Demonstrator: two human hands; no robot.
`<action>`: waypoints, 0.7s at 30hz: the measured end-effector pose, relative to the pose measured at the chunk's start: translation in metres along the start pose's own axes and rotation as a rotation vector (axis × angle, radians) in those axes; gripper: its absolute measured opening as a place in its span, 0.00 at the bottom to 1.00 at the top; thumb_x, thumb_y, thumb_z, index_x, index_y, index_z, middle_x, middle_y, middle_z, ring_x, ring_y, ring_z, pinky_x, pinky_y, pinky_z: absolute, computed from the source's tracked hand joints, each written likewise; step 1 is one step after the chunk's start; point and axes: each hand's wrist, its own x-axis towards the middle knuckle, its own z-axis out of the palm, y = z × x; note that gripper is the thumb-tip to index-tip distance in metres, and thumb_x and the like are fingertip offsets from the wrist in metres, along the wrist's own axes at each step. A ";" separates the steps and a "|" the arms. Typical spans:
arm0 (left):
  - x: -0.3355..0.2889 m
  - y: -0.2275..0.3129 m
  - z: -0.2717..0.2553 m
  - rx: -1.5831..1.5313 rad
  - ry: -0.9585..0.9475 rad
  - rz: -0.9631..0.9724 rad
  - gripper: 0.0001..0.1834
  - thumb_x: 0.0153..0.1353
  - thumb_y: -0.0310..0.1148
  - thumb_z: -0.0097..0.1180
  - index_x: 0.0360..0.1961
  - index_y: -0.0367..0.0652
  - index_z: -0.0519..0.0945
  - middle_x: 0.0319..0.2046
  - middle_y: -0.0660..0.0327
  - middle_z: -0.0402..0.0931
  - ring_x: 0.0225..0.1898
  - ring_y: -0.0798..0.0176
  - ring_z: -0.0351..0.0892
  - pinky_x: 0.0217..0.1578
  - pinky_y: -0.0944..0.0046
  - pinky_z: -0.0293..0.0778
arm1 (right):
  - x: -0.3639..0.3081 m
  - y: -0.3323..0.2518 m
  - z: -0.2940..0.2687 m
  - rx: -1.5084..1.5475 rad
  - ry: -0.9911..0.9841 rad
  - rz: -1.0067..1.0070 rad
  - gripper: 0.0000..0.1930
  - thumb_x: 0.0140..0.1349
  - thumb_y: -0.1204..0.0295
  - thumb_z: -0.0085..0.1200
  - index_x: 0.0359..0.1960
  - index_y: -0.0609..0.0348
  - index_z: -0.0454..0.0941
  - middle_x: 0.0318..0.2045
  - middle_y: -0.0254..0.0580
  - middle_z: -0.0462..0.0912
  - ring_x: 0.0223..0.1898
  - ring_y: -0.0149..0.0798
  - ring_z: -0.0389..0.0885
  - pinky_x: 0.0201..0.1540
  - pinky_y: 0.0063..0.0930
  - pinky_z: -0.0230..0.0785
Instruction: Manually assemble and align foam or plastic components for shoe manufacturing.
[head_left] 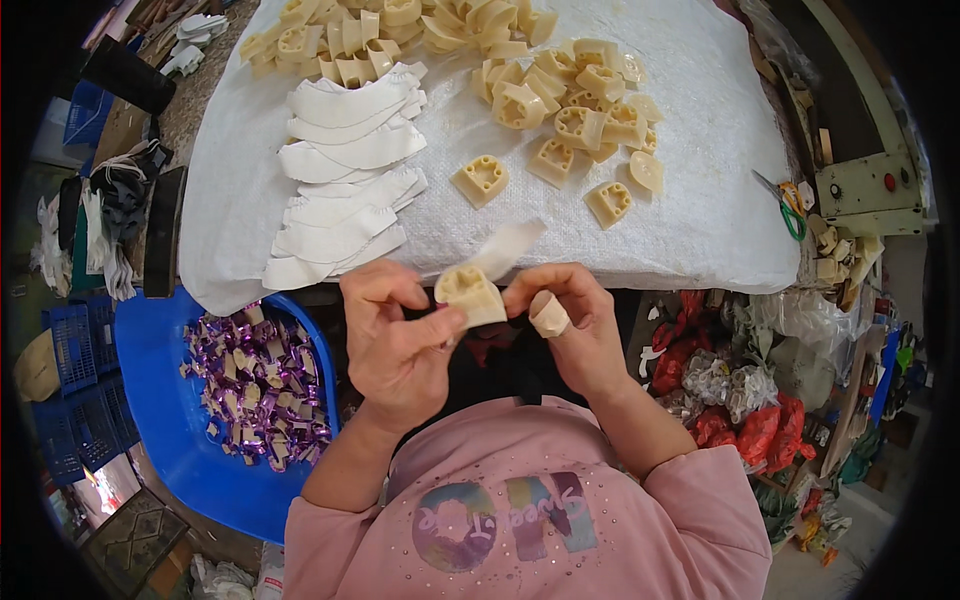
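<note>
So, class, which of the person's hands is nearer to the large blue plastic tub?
Left. The left hand is just right of the blue plastic tub's rim in the picture; the right hand is farther right, beyond the left.

On the sheet [710,200], blocks [580,125] lie at the far side and middle, strips [335,237] toward the left. Before the sheet's near-left corner sits a basin [225,500] with small pieces [262,395] inside. Scissors [793,218] lie at the sheet's right edge, bags [775,435] before its near-right corner.

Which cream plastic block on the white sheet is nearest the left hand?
The lone block just right of the overlapping white strips; the other stray block and the piled ones lie farther from the left hand.
</note>
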 end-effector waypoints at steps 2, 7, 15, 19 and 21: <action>0.000 0.004 0.005 -0.078 0.055 0.014 0.12 0.45 0.15 0.60 0.31 0.42 0.77 0.28 0.59 0.70 0.31 0.58 0.69 0.33 0.65 0.68 | 0.001 0.001 0.013 0.130 0.053 0.000 0.12 0.64 0.68 0.51 0.43 0.64 0.71 0.37 0.41 0.78 0.38 0.28 0.77 0.39 0.21 0.71; -0.002 0.003 0.001 -0.079 -0.229 0.030 0.10 0.50 0.16 0.58 0.31 0.38 0.72 0.35 0.50 0.74 0.33 0.52 0.77 0.32 0.61 0.73 | -0.006 -0.002 0.006 0.239 0.041 -0.003 0.12 0.69 0.67 0.42 0.44 0.66 0.69 0.42 0.47 0.78 0.38 0.32 0.79 0.40 0.25 0.74; -0.001 0.005 0.013 0.243 -0.270 0.194 0.11 0.39 0.16 0.58 0.28 0.34 0.73 0.31 0.52 0.73 0.27 0.56 0.72 0.24 0.63 0.68 | -0.010 -0.006 0.007 0.073 0.000 -0.071 0.12 0.67 0.73 0.41 0.46 0.65 0.73 0.40 0.45 0.81 0.35 0.27 0.78 0.34 0.21 0.70; 0.003 0.008 0.013 0.351 -0.331 0.171 0.09 0.42 0.17 0.58 0.27 0.34 0.73 0.30 0.52 0.72 0.27 0.56 0.71 0.23 0.62 0.66 | -0.001 -0.012 0.003 -0.212 -0.057 -0.089 0.13 0.67 0.71 0.40 0.46 0.66 0.73 0.34 0.44 0.82 0.32 0.26 0.77 0.33 0.20 0.69; 0.001 0.007 0.009 0.345 -0.350 0.134 0.09 0.43 0.16 0.58 0.27 0.34 0.73 0.30 0.51 0.72 0.27 0.55 0.72 0.23 0.62 0.67 | 0.003 -0.010 0.000 -0.335 -0.092 -0.179 0.15 0.67 0.68 0.42 0.46 0.66 0.73 0.28 0.42 0.80 0.27 0.27 0.76 0.30 0.21 0.69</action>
